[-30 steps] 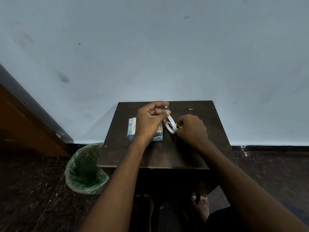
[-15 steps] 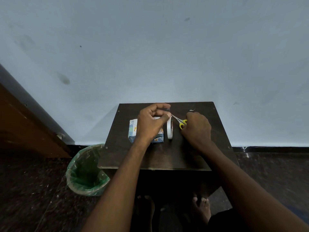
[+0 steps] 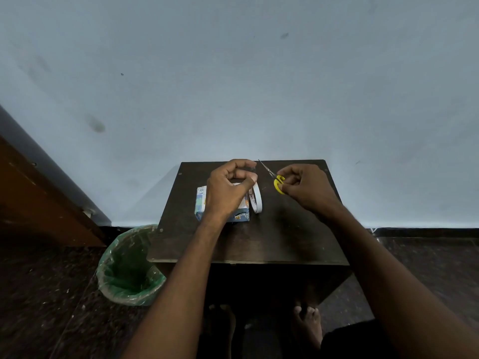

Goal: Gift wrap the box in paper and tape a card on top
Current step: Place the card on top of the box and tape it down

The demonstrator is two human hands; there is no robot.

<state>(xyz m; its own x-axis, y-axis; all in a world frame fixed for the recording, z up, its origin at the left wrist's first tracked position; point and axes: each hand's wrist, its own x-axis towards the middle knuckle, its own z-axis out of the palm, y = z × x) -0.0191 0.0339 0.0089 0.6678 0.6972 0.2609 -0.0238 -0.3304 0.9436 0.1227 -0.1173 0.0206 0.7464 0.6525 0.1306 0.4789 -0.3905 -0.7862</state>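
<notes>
Fingers of the right hand (image 3: 307, 189) curl around the yellow handles of a small pair of scissors (image 3: 275, 178), and the thin blades point up and to the left, toward the wall. Fingers of the left hand (image 3: 228, 187) are bent too, with the thumb and first finger pinched together over the box; they seem to hold the loose end of the tape, but it is too small and dark to be sure. Under that hand sits the wrapped box (image 3: 223, 206), in blue and white paper with little pictures on it, lying flat on the dark wooden table (image 3: 259, 237). Just beside the box, on its right, a white tape roll (image 3: 255, 200) stands on its edge. The scissors are near the tape roll but not touching it. On the floor to the left of the table stands a bin with a green bag (image 3: 129, 268). Two bare feet (image 3: 307, 325) show under the table.
</notes>
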